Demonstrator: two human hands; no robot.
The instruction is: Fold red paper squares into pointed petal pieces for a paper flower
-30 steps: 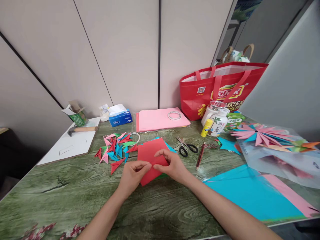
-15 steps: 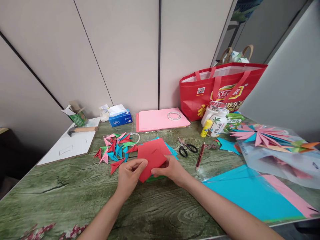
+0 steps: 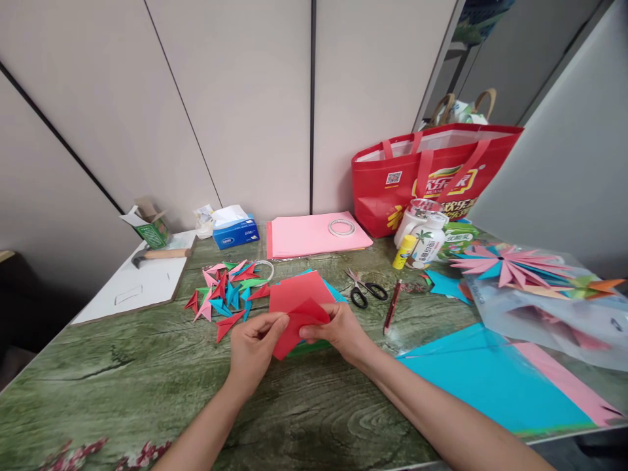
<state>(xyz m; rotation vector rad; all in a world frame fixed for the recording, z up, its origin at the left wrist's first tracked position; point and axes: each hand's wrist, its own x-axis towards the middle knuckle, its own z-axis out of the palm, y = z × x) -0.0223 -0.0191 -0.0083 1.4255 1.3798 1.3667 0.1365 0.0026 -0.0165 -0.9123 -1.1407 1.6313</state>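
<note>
A sheet of red paper (image 3: 294, 330) is held between my two hands, its top part bent over toward me. My left hand (image 3: 252, 347) pinches its left edge between thumb and fingers. On the right edge, the thumb and fingers of my right hand (image 3: 338, 330) are closed on the same sheet. Behind it lies a stack of coloured paper (image 3: 297, 288), red on top, with blue and green edges showing. Left of the stack is a heap of small folded paper pieces (image 3: 228, 294) in red, pink, blue and green.
Scissors (image 3: 363, 288) and a pencil (image 3: 392, 307) lie right of the stack. A glue stick (image 3: 403, 252) stands by a white bottle (image 3: 432, 239) before a red bag (image 3: 387, 176). Pink sheets (image 3: 304, 235), a tissue box (image 3: 235, 232), a hammer (image 3: 161, 255) and blue paper (image 3: 485, 379) surround the work.
The red sheet was flatter, with a short crease line showing; now its top part is bent over toward me. My hands have barely shifted.
</note>
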